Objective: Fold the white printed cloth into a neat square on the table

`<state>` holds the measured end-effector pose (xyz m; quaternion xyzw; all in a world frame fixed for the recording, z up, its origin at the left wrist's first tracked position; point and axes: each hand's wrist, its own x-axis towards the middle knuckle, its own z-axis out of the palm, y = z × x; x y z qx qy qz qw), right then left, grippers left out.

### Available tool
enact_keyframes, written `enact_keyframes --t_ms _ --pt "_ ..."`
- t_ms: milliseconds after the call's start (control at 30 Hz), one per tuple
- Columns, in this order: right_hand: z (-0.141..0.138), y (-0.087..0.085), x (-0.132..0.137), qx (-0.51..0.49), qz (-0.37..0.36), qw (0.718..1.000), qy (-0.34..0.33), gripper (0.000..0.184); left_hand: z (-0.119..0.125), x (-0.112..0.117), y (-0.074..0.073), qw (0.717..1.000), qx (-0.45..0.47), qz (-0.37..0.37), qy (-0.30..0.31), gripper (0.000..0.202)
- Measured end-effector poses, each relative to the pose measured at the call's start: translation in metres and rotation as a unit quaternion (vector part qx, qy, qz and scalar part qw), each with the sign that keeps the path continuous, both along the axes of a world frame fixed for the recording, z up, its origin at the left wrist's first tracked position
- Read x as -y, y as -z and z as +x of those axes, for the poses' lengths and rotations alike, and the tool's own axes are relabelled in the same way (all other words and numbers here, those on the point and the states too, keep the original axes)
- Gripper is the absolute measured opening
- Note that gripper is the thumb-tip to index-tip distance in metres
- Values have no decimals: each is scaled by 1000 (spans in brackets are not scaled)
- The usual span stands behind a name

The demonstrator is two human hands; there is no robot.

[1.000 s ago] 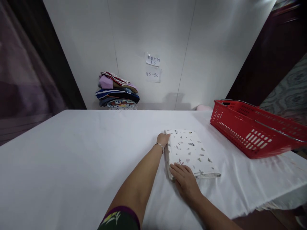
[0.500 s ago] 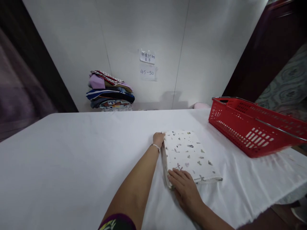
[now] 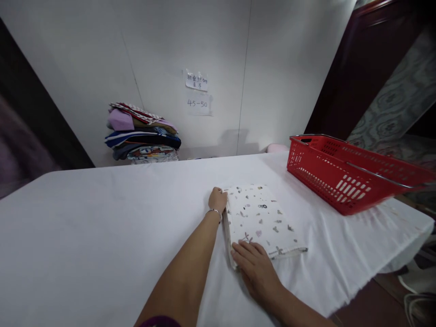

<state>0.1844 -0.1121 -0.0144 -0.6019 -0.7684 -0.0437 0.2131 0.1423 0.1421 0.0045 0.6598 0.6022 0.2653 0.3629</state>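
A folded white cloth with small printed shapes (image 3: 260, 218) lies on the white table (image 3: 85, 227), right of centre. My left hand (image 3: 218, 200) is at the cloth's far left corner, fingers curled round its edge. My right hand (image 3: 254, 268) lies flat on the near left corner, fingers stretched out over the fabric.
A red plastic basket (image 3: 340, 175) with a metal handle stands at the table's right side. A pile of folded coloured clothes (image 3: 141, 134) sits against the white wall behind the table. Two paper notes (image 3: 196, 93) hang on the wall. The table's right edge drops off near the basket.
Both hands stay on the cloth's left edge. The view has swung to the right, so everything sits a little further left in the picture.
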Motion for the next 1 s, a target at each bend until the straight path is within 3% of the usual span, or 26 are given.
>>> enact_keyframes --t_ms 233,333,400,500,600,667,733,867,1000 --pt "-2 -11 5 -17 5 1000 -23 49 -14 23 -2 998 -20 21 47 53" --pt "13 -19 12 -31 31 998 -35 50 -20 42 0 997 -20 30 61 55" --pt "36 -23 15 -61 75 995 7 49 -25 55 1 997 -15 32 72 57" --pt "85 -27 14 -152 118 971 139 42 -32 73 -1 996 -1 25 87 60" --pt "132 -26 7 -232 11 925 300 48 -39 87 -3 996 3 20 91 60" --pt "151 -25 2 -302 -84 882 352 55 -42 94 -4 995 -1 24 93 60" --pt "157 -25 -3 -336 -133 859 363 61 -45 101 -4 995 -9 28 95 61" --pt "152 -28 -10 -352 -137 853 361 67 -52 111 -6 994 -31 21 101 65" --pt "158 -31 -12 -424 -178 837 298 73 -55 121 -9 993 -42 26 105 62"
